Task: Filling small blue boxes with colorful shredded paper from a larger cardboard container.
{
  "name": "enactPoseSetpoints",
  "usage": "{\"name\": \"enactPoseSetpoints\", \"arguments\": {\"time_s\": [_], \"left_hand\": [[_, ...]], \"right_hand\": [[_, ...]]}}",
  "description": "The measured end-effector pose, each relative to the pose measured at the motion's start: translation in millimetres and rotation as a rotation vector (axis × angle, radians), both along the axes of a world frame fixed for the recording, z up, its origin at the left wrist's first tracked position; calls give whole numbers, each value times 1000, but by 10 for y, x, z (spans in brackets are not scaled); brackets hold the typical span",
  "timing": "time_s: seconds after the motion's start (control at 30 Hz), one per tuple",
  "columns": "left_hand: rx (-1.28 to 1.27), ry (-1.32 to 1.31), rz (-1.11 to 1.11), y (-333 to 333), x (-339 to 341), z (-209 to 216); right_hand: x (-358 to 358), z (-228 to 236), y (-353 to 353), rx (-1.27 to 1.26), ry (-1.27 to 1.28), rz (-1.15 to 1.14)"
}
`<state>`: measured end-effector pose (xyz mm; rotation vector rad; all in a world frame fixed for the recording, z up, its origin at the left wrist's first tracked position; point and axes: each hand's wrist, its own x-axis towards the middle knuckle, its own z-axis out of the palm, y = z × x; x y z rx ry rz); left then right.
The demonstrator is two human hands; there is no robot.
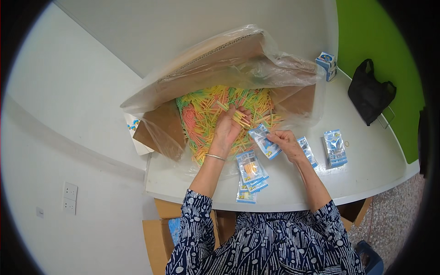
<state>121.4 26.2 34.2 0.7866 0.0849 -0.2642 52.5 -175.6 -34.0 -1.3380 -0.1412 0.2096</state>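
A big cardboard box point(293, 103) lined with clear plastic holds a heap of thin pastel sticks point(201, 123) in yellow, green, pink and orange. Over the heap, my left hand point(228, 127) is closed round a small bunch of sticks point(240, 119). My right hand point(288, 144) pinches a blue-and-white plastic packet point(263, 141) at its right side, close to the bunch. Below it on the table, several similar packets point(250, 169) overlap in a loose pile, the top one with orange sticks showing inside. Whether the held packet contains anything is unclear.
Right of my right hand lie a packet point(307, 152) and a small stack of packets point(335, 147) on the white table point(284, 192). A rubber band point(347, 144) is beside the stack. Farther back are a small blue-and-white box point(326, 64) and a black bag point(370, 94).
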Motion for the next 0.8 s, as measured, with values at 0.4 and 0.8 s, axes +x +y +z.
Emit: {"name": "enactPoseSetpoints", "arguments": {"time_s": [0.4,0.8], "left_hand": [[263,-195,18,-238,-340,48],[381,-250,-28,-259,-512,120]], "right_hand": [[-53,55,-22,152,73,96],[-47,23,-98,84,41,171]]}}
